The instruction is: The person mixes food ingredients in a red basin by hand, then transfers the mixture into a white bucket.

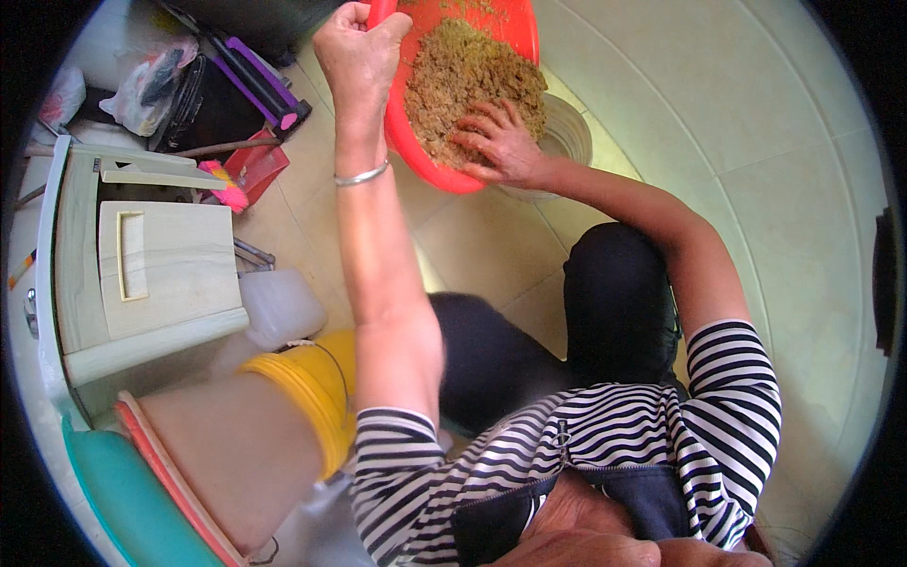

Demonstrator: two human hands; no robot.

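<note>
At the far side a red plastic basin [432, 169] leans over, its inside turned towards me. A heap of moist, crumbly brown mash [468, 78] covers much of its inside. My left hand [363, 53] grips the basin's rim at the upper left and wears a silver bangle [361, 175] at the wrist. With its fingers spread, my right hand [502, 145] rests against the mash near the lower rim; I cannot tell whether it grasps any. Beneath and behind the basin shows part of a translucent round container [575, 131], mostly hidden.
Left of me stands a pale cabinet [177, 262] with a drawer front, beside a whitish plastic jug [283, 305]. A yellow bucket [319, 397] is close to my left arm. A red dustpan [258, 166] lies on the tiled floor [489, 234]. A tiled wall [772, 142] rises at right.
</note>
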